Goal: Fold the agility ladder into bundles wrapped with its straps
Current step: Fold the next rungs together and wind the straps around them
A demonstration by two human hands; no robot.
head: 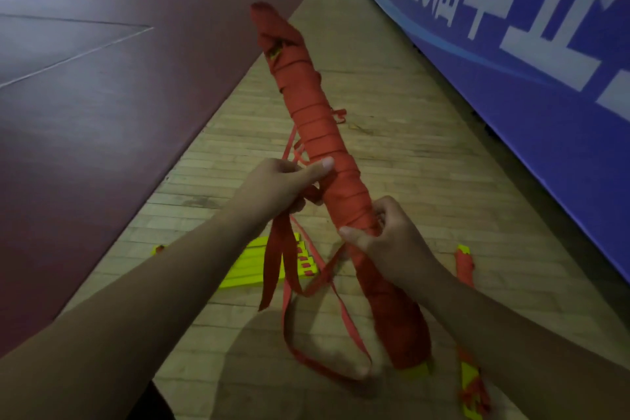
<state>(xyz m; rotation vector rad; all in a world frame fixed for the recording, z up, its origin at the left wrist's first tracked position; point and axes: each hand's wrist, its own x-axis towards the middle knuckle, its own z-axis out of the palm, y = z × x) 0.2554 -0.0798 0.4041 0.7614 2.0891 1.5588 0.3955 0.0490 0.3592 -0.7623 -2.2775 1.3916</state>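
The left hand point(283, 184) grips the bundle point(317, 112) near its middle. The thumb lies straight along the wrapped surface and the fingers curl underneath, out of sight. The right hand point(392, 235) closes round the bundle nearer the person, at the last visible turn of the wrap, with the thumb pressed across it. The bundle is held in the air and slants from near right to far centre. It is a long red roll, bound with close turns from its far end down to the right hand. Loose straps point(272, 276) hang from below the left hand. One narrower length leaves from under the right thumb and drops into a slack loop just above the wooden floor point(375, 78). Whether the right hand pinches that length cannot be determined. The step in hand appears to be the wrapping of the straps round the roll, and it is well advanced. The near end of the roll has no visible strap turns. The next move calls for the slack to be taken up, the strap to be laid in further turns toward the near end, and the tail to be tucked or tied. A stack of yellow rungs point(249, 266) lies on the floor below the hands, and a second bundle point(464, 264) lies to the right. A blue banner point(511, 112) runs along the right.
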